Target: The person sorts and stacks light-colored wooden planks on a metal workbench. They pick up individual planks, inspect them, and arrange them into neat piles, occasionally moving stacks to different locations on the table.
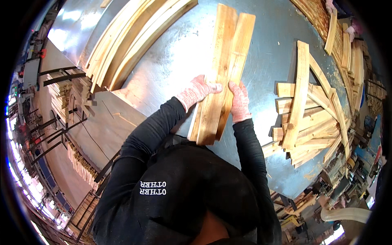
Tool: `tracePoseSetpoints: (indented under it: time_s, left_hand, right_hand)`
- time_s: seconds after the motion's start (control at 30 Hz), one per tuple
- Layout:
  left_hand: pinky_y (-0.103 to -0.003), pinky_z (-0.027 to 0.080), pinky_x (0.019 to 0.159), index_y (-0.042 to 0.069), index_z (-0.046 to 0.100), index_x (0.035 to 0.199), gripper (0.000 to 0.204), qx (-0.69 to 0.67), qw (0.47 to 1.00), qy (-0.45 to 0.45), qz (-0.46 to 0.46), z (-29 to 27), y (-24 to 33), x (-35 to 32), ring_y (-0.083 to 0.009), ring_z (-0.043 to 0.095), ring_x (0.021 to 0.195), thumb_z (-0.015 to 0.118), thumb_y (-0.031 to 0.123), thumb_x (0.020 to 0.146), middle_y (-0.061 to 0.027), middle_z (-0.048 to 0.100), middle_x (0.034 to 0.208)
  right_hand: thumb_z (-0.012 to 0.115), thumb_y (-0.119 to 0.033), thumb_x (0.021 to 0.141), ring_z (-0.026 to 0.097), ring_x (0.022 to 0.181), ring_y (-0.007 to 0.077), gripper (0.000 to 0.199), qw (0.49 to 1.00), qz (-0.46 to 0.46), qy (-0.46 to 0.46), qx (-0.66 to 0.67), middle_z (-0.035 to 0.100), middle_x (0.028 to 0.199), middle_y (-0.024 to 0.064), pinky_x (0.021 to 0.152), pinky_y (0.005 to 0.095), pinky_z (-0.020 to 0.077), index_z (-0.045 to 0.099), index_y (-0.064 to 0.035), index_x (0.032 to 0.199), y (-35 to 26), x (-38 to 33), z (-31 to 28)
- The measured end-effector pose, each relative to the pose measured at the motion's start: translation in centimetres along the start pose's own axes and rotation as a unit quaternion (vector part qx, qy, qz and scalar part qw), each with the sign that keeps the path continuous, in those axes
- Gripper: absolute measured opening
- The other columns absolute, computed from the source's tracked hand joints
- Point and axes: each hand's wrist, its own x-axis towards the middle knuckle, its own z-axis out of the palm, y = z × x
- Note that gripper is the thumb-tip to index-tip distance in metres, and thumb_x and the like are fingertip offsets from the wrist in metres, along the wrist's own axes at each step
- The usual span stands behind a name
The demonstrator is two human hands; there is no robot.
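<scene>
**Gloved hands grip boards on a metal table**

A worker in black sleeves holds 2 wooden boards side by side on a shiny metal table. The left hand, in a pale knit glove, is closed over the boards' left edge; the right hand, gloved alike, clasps their right edge. The boards run from the worker's chest toward 12 o'clock (their near ends overhang the table's edge). At 10 o'clock lies a stack of long slats, well apart from the hands. At 3 o'clock sits a jumbled pile of short offcuts, near the right hand but not touching it.
</scene>
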Motion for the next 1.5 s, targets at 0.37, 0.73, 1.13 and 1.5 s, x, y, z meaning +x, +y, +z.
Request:
tracePoseSetpoints:
  time_s: [0.37, 0.73, 1.13, 1.5]
  left_hand:
    - [-0.048, 0.049, 0.098, 0.002, 0.027, 0.152, 0.100, 0.545, 0.813, 0.205, -0.016, -2.0, 3.6, -2.9, -0.0434, 0.058, 0.115, 0.081, 0.037, 0.075, -0.0279, 0.056, 0.126]
    - [-0.037, 0.058, 0.085, 0.000, 0.063, 0.125, 0.046, -0.296, 0.950, 0.098, -0.038, -8.6, -2.6, -3.5, -0.0252, 0.070, 0.093, 0.060, 0.040, 0.101, -0.0140, 0.072, 0.110]
    - [-0.040, 0.054, 0.100, 0.005, 0.048, 0.144, 0.063, -0.464, 0.880, -0.084, -0.059, -14.9, -6.0, -3.3, -0.0231, 0.061, 0.119, 0.070, 0.038, 0.095, -0.0135, 0.060, 0.135]
    - [-0.042, 0.051, 0.096, -0.005, 0.047, 0.140, 0.080, 0.095, 0.995, -0.033, 0.010, -10.8, 0.6, -2.4, -0.0312, 0.063, 0.116, 0.075, 0.043, 0.081, -0.0218, 0.063, 0.126]
  right_hand:
    - [0.068, -0.025, 0.094, 0.058, 0.112, 0.0210, 0.057, 0.906, -0.091, 0.227, -0.345, 0.062, 0.127, 0.0155, 0.098, 0.0318, 0.0449, 0.051, 0.0087, 0.137, -2.6, 0.0, -4.7]
    - [0.055, 0.009, 0.090, 0.060, 0.113, 0.0243, 0.079, 0.989, -0.039, 0.131, -0.064, 0.055, 0.135, 0.0165, 0.098, 0.0346, 0.0517, 0.019, -0.0082, 0.158, 4.1, 0.7, 12.0]
    - [0.054, -0.033, 0.105, 0.061, 0.104, 0.0214, 0.052, 0.976, -0.117, 0.129, -0.132, 0.061, 0.122, 0.0150, 0.088, 0.0336, 0.0519, 0.041, 0.0021, 0.142, 8.2, 2.8, 16.0]
    - [0.063, -0.021, 0.098, 0.063, 0.094, 0.0211, 0.044, 0.943, -0.120, 0.251, -0.181, 0.061, 0.111, 0.0120, 0.081, 0.0340, 0.0548, 0.047, 0.0011, 0.132, 3.1, -0.7, 11.4]
